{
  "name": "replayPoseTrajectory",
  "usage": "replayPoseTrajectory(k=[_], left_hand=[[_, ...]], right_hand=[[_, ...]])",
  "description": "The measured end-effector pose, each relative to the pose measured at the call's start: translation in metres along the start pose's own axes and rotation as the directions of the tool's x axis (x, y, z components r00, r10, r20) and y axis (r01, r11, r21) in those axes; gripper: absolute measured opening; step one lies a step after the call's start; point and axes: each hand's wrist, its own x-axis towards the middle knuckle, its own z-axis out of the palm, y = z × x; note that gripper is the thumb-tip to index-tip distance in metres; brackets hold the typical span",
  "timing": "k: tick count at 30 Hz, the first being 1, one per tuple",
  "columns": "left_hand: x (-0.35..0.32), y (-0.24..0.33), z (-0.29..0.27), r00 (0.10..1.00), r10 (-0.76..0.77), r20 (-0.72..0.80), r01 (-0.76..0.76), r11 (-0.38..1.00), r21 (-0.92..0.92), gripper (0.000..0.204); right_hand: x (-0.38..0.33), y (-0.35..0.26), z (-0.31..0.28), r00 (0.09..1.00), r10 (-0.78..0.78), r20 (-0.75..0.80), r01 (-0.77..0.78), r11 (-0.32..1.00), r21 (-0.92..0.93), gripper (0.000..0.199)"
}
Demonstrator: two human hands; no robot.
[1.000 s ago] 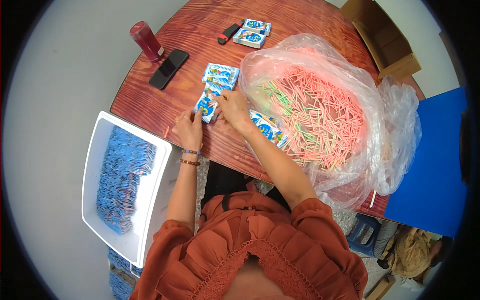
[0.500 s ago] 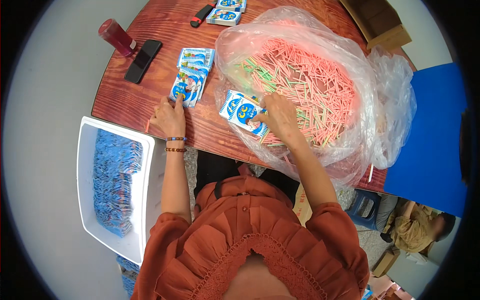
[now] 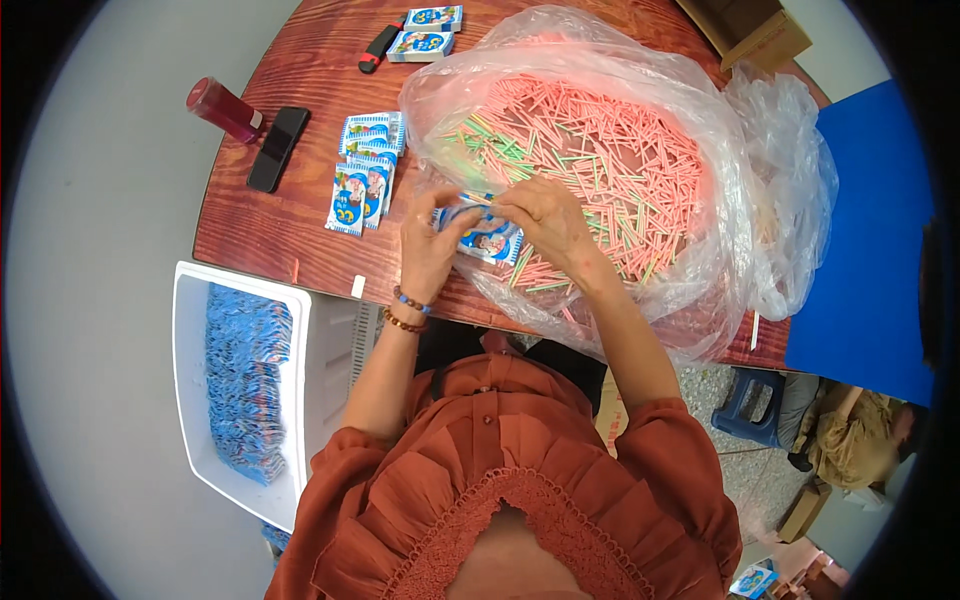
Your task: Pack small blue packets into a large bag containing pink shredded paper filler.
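A big clear plastic bag (image 3: 760, 200) lies open on the tabletop (image 3: 280, 230), heaped with pink and green sticks (image 3: 610, 160) too many to count, and a white bin (image 3: 330, 350) beside it holds a pile of blue packets (image 3: 245, 385). Both hands meet at the bag's mouth, the left hand (image 3: 428, 248) and right hand (image 3: 540, 218) each pinching one blue-and-white packet (image 3: 487, 240). About four more packets (image 3: 365, 170) lie fanned to the left, two at the far edge (image 3: 425, 30).

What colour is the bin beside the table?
White bin, seen best in the head view.
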Motion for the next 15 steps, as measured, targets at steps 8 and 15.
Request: replayPoseTrajectory(k=[8, 15], left_hand=[[-0.011, 0.011, 0.022, 0.922, -0.38, 0.078, 0.344, 0.707, -0.618, 0.012], [-0.019, 0.013, 0.023, 0.911, -0.413, 0.003, 0.333, 0.731, -0.596, 0.016]], right_hand=[[-0.014, 0.001, 0.014, 0.898, 0.385, 0.215, -0.388, 0.459, 0.799, 0.008], [-0.014, -0.009, 0.021, 0.834, 0.523, 0.177, -0.445, 0.447, 0.776, 0.01]])
